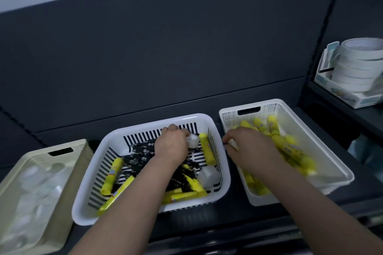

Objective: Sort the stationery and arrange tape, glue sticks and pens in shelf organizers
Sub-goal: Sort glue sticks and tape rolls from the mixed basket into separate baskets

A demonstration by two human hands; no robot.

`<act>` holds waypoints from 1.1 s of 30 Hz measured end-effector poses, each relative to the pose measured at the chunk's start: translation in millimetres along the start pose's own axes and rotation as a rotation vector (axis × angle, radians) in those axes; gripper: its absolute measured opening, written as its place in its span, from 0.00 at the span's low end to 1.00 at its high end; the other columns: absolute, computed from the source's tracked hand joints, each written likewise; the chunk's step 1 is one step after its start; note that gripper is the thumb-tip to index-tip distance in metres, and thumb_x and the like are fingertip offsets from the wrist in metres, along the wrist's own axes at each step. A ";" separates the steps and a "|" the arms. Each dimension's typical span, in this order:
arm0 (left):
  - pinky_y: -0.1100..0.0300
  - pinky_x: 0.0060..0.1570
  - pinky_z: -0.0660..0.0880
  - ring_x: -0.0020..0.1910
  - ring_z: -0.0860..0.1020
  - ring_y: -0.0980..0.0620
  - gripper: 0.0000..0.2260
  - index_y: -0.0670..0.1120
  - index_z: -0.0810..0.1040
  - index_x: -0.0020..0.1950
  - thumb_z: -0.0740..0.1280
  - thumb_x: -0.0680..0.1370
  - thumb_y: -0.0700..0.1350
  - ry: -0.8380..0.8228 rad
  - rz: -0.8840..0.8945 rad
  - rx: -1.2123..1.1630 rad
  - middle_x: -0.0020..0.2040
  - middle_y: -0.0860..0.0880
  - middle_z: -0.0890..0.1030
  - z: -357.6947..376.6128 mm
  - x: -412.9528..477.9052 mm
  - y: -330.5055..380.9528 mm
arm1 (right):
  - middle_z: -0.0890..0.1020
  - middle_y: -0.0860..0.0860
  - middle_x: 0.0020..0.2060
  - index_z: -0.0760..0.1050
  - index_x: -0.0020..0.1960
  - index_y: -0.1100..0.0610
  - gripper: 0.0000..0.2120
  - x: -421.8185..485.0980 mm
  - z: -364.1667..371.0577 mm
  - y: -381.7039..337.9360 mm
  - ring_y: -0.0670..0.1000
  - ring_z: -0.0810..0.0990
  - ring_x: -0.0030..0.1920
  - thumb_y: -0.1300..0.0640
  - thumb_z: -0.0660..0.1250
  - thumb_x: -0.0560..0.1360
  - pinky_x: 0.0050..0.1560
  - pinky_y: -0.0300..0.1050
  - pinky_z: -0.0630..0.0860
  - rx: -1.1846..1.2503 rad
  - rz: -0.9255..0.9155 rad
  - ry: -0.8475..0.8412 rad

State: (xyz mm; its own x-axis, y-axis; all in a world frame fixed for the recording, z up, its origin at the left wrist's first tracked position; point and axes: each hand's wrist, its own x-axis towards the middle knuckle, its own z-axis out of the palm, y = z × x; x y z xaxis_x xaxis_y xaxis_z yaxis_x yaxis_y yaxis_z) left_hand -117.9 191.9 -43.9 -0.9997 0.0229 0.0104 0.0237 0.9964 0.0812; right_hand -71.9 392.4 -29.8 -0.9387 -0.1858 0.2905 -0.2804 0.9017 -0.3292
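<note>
Nearest us, at bottom centre, the slotted basket [83, 209] holds the unsorted mix. Loose glue sticks [182, 194] lie along its near wall, black pens [138, 157] are heaped across its middle, and a pale tape roll [208, 175] sits in its lower right corner. A little farther in, our left hand [172, 145] reaches toward the basket's far right part, fingers curled down around a small white roll [193, 141] just beside a yellow stick. To do this step well, we judge that the roll should come straight up with the wrist kept high, so the forearm does not drag pens along. It should then go across to the cream basket [12, 170] at lower left, where blurred white rolls [33, 174] appear to be gathered. At centre right, our right hand [250, 147] hangs over the left rim of the perforated basket [339, 174], which holds the sorted yellow sticks [290, 145]. Blur hides its fingertips and something pale shows there, so we cannot tell whether it grasps anything or has let go. Whatever it carries is best released well inside the wall, not on the rim. Farthest off, at upper right, a stack of tape [356, 68] stands in a shelf tray [325, 80], well apart from the baskets.
</note>
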 end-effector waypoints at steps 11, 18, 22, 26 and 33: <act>0.54 0.38 0.69 0.43 0.73 0.46 0.02 0.48 0.69 0.47 0.60 0.79 0.45 0.135 0.088 -0.268 0.47 0.48 0.76 -16.2 -9.3 -25.7 | 0.78 0.49 0.54 0.77 0.60 0.46 0.17 4.0 9.6 -53.9 0.53 0.67 0.62 0.46 0.69 0.72 0.54 0.49 0.63 -0.401 -0.252 -0.374; 0.56 0.36 0.64 0.46 0.74 0.47 0.02 0.51 0.69 0.47 0.61 0.78 0.47 0.263 0.004 -0.329 0.46 0.51 0.75 -52.8 -49.9 -100.2 | 0.77 0.46 0.51 0.71 0.55 0.48 0.12 26.5 17.4 -131.3 0.50 0.72 0.55 0.47 0.67 0.73 0.47 0.46 0.66 -0.037 -0.201 -0.100; 0.56 0.38 0.67 0.49 0.76 0.45 0.03 0.51 0.71 0.49 0.64 0.78 0.48 0.326 -0.119 -0.283 0.50 0.48 0.78 -61.3 -75.6 -177.3 | 0.76 0.44 0.47 0.71 0.50 0.46 0.09 26.8 42.8 -195.3 0.49 0.74 0.51 0.48 0.68 0.72 0.42 0.45 0.68 0.091 -0.253 -0.095; 0.56 0.36 0.67 0.46 0.76 0.47 0.04 0.50 0.73 0.52 0.63 0.79 0.49 0.298 -0.281 -0.214 0.50 0.49 0.78 -63.7 -106.4 -255.6 | 0.74 0.40 0.44 0.69 0.46 0.44 0.07 25.4 67.6 -256.1 0.46 0.74 0.48 0.49 0.67 0.72 0.40 0.44 0.66 0.163 -0.328 -0.112; 0.58 0.39 0.70 0.48 0.77 0.49 0.05 0.54 0.77 0.51 0.64 0.77 0.52 0.103 -0.405 -0.135 0.50 0.52 0.79 -62.1 -151.1 -338.7 | 0.74 0.39 0.44 0.70 0.47 0.45 0.10 19.0 108.2 -345.2 0.45 0.73 0.49 0.47 0.70 0.70 0.45 0.45 0.72 0.237 -0.440 -0.225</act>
State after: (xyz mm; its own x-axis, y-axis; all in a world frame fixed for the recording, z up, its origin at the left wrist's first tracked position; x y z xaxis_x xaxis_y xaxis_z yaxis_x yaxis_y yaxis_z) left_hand 25.7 -154.0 -11.1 -0.9226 -0.3826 0.0492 -0.3624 0.9035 0.2288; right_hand -14.8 35.3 -7.9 -0.7352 -0.6280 0.2552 -0.6692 0.6124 -0.4209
